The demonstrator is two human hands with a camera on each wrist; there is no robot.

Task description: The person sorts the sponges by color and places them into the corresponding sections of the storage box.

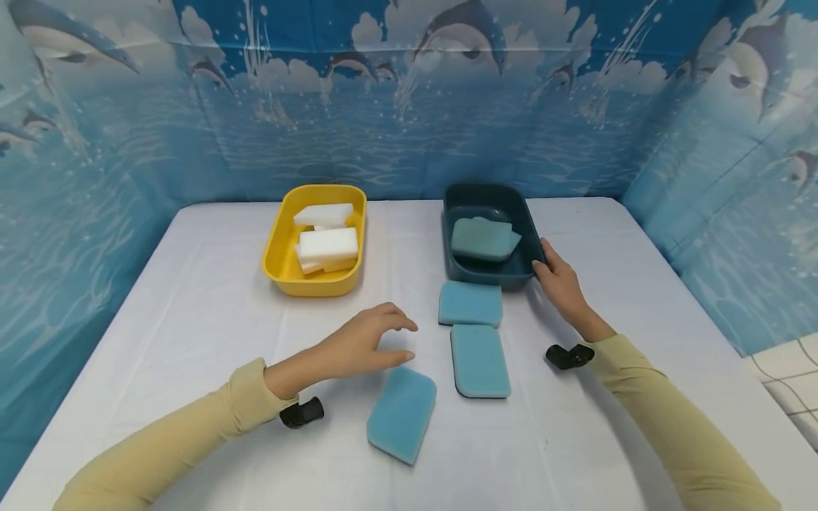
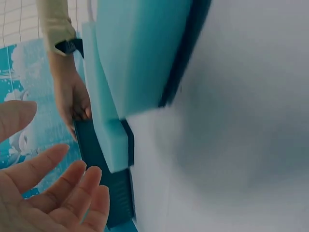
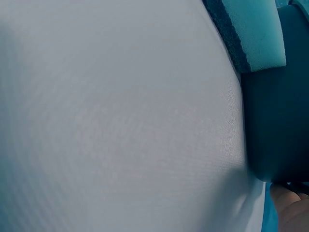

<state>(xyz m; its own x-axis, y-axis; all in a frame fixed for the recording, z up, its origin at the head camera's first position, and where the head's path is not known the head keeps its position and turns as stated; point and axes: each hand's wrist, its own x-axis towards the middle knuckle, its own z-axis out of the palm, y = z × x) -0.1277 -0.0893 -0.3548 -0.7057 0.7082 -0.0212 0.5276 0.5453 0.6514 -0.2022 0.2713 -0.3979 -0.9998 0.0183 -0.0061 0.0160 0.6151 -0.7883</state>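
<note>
My left hand (image 1: 361, 344) hovers over the table with fingers and thumb spread and nothing between them. Just below it lies a blue sponge (image 1: 402, 415) with a dark scouring side underneath, set at an angle. In the left wrist view the left hand's fingers (image 2: 58, 193) are apart from the sponges. My right hand (image 1: 565, 287) grips the near right rim of a dark teal bin (image 1: 452, 245), its thumb (image 3: 292, 208) at the bin's corner in the right wrist view. Several blue sponges (image 1: 482, 239) lie piled in that bin. Two more, a crosswise sponge (image 1: 471, 303) and a lengthwise sponge (image 1: 481, 360), lie in front of it.
A yellow bin (image 1: 271, 262) holding several white sponges (image 1: 328, 243) stands at the back left. Both bins sit near the far edge of the white-covered table (image 1: 211, 284). A dolphin-print curtain (image 1: 396, 142) hangs behind and along both sides.
</note>
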